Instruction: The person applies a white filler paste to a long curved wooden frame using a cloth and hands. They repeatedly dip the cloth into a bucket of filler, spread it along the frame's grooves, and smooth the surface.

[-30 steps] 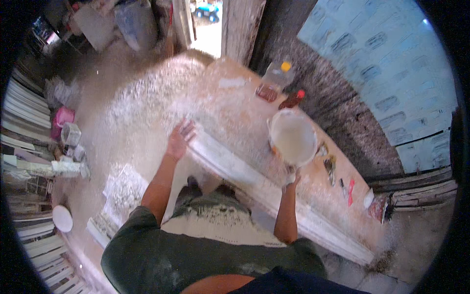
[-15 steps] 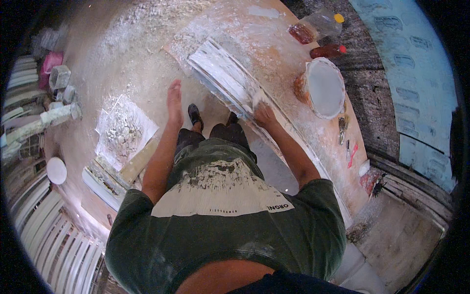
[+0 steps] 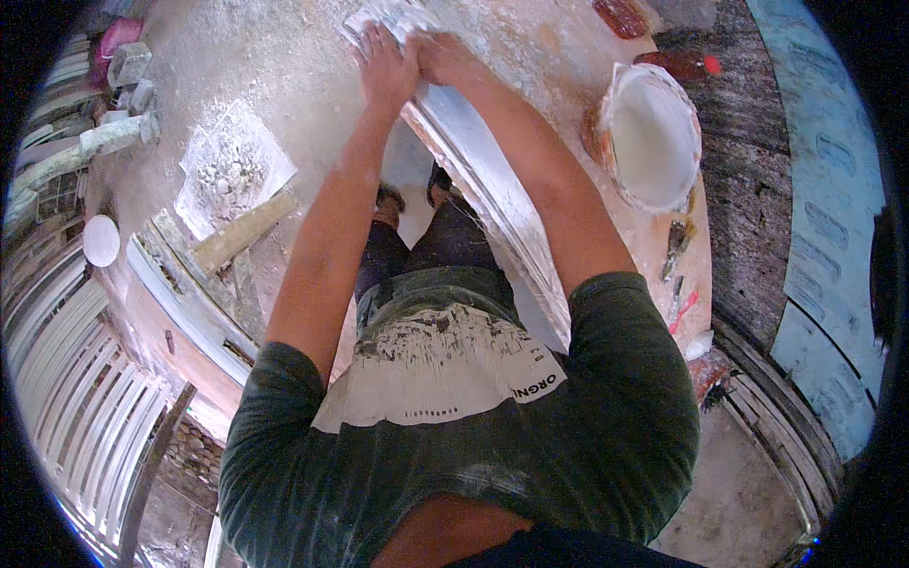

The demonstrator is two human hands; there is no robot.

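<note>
A long white plaster moulding (image 3: 492, 204) lies along the edge of a dusty pink worktable (image 3: 559, 57). My left hand (image 3: 383, 62) and my right hand (image 3: 440, 57) meet side by side at the moulding's far end (image 3: 393, 14), both pressed onto its white surface with fingers curled over it. Both arms reach straight out over the moulding. A round bowl of white plaster (image 3: 651, 134) stands on the table to the right of my right forearm.
Small tools, one with a red handle (image 3: 684, 308), lie by the bowl. A dark red bottle (image 3: 677, 64) lies at the table's back. On the floor to the left are a sheet with plaster rubble (image 3: 232, 166), a wooden block (image 3: 244, 230), stacked mouldings (image 3: 66, 369) and a white disc (image 3: 100, 239).
My head has tipped further down and forward. Both hands have slid up the moulding and come together at its far end; the left hand was at my side half a second ago.
</note>
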